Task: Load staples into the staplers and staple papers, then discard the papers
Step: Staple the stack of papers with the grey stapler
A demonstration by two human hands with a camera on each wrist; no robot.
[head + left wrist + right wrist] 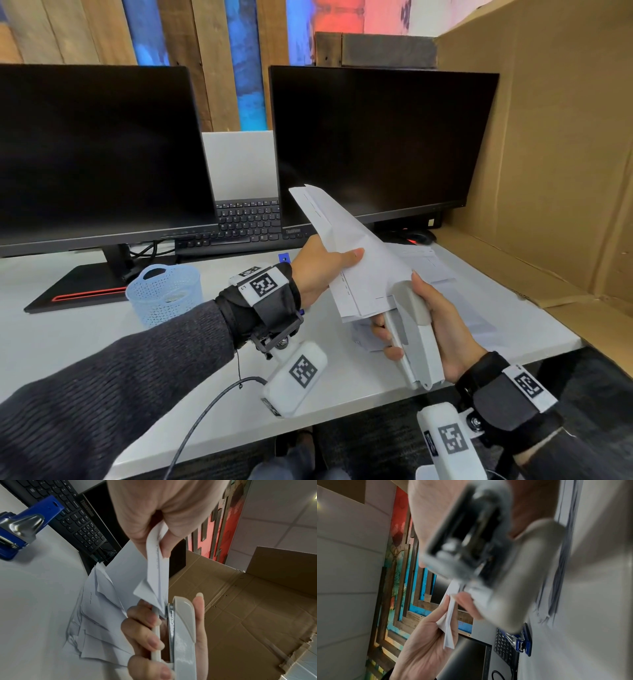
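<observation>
My right hand (442,329) grips the grey stapler (416,337) at 4 o'clock so its mouth bites the papers (346,246); my left hand (318,270) pinches them steady

Your white bench (85,342) carries two dark monitors (96,150) and a black keyboard (246,222) beyond your hands. A pale blue mesh basket (164,294) stands left of your left hand (318,270). Loose papers (455,291) lie under your right hand (442,329), and a blue stapler (20,526) sits beneath the left.
</observation>
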